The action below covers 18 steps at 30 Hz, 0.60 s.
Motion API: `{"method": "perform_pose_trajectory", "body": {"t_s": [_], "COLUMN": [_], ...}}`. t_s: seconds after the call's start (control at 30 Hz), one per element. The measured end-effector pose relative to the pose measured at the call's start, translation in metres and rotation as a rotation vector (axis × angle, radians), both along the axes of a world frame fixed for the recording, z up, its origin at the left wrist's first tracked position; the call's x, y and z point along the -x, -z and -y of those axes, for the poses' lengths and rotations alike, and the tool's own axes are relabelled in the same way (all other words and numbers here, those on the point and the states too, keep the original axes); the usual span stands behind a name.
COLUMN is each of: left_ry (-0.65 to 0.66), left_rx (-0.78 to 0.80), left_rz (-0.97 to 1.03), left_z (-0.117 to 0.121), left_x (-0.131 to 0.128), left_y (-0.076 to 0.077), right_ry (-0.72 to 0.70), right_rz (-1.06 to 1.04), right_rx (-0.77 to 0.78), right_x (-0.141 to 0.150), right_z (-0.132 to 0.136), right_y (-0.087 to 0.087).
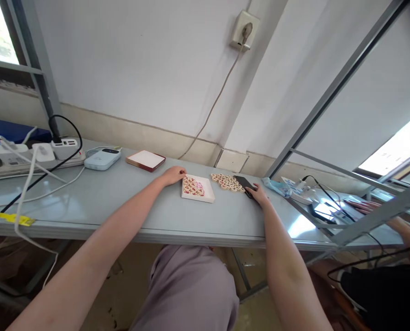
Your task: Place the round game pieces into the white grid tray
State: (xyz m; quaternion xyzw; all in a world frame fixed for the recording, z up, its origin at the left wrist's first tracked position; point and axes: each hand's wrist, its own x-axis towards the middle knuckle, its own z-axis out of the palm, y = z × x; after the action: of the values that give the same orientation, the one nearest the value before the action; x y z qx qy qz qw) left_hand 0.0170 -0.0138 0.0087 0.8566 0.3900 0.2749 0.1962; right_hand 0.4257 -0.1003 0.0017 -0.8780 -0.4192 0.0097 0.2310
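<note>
My left hand (173,175) rests on the pale table top (139,207), its fingertips at the far corner of a white tray (198,200). The tray holds several wooden Chinese chess pieces with red characters, over a pink mark. More round wooden pieces (227,182) lie in a tight cluster on the table to its right. My right hand (256,194) is wrapped on the near end of a black phone (244,185), which lies against that cluster. Part of the phone is hidden by my fingers.
A red-edged box lid (145,160) and a pale blue portable printer (101,159) stand to the left. Beyond them lie a power strip (29,157) and cables. A co-worker's hand (358,207) works at the right, behind a grey metal frame (373,216).
</note>
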Motion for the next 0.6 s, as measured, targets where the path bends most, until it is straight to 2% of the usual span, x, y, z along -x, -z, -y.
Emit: {"method": "perform_pose_trajectory", "body": {"t_s": [0.1,0.3,0.6], "left_ry": [-0.002,-0.012,-0.002], "left_rx": [-0.012,0.002,-0.012], "left_rz": [-0.011,-0.012,-0.028], "left_z": [-0.001,0.001,0.001], "left_x": [-0.001,-0.001,-0.001], "left_y": [0.000,-0.001,-0.002], "right_ry": [-0.011,0.029,0.092], "right_rz": [-0.077,-0.059,-0.061], "right_rx": [0.029,0.049,0.015], "right_x": [0.004,0.003,0.013], "right_z": [-0.011,-0.031,-0.036], "right_y": [-0.005,-0.006,-0.006]}}
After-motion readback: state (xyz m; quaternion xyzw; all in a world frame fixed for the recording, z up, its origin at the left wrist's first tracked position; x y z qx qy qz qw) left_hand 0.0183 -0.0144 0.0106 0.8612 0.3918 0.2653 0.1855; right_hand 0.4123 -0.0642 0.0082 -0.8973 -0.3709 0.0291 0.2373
